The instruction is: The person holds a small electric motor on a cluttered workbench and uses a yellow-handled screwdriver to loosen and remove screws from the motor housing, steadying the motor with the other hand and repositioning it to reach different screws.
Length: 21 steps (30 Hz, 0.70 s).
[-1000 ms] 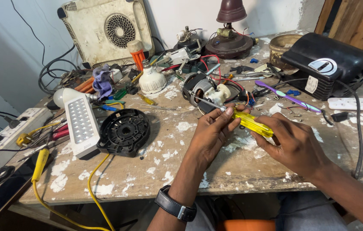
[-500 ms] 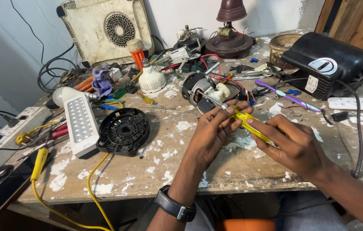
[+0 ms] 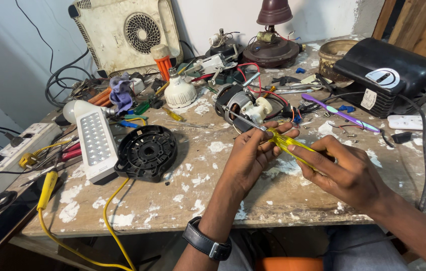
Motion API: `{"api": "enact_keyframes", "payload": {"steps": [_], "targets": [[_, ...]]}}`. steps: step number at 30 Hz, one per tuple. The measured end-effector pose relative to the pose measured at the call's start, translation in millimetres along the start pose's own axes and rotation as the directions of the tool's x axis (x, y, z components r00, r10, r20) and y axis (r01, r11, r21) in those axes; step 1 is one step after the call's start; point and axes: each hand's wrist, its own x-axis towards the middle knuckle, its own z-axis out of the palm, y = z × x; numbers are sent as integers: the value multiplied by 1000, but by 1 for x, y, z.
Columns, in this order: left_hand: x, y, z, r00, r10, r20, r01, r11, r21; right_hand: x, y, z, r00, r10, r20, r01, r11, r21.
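At frame centre, both hands, left (image 3: 251,150) and right (image 3: 346,170), close on a yellow translucent-handled screwdriver (image 3: 286,144) whose metal tip meets the small electric motor (image 3: 245,106) on the paint-flecked wooden bench (image 3: 183,200); the slanted tip could probably slip off into the red wires (image 3: 253,80).

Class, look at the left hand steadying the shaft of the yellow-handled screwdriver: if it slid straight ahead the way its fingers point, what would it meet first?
Probably the small electric motor with white plastic housing. The left hand points up-table along the yellow-handled screwdriver, whose tip lies at that motor; depth is unclear.
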Motion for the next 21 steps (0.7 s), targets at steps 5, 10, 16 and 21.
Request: {"api": "enact_keyframes", "payload": {"steps": [5, 10, 16, 21], "targets": [[1, 0, -1, 1000, -3, -17, 3, 1000, 8, 0, 0, 1, 1000, -2, -1, 2, 1000, 2], [1, 1, 0, 1000, -10, -19, 9, 1000, -26, -1, 1, 3, 1000, 9, 8, -9, 1000, -16], [2, -1, -3, 1000, 8, -15, -8, 1000, -5, -3, 5, 4, 1000, -6, 21, 7, 999, -38], [4, -7, -8, 1000, 22, -15, -22, 1000, 5, -5, 10, 7, 998, -60, -5, 58, 988, -141]]}}
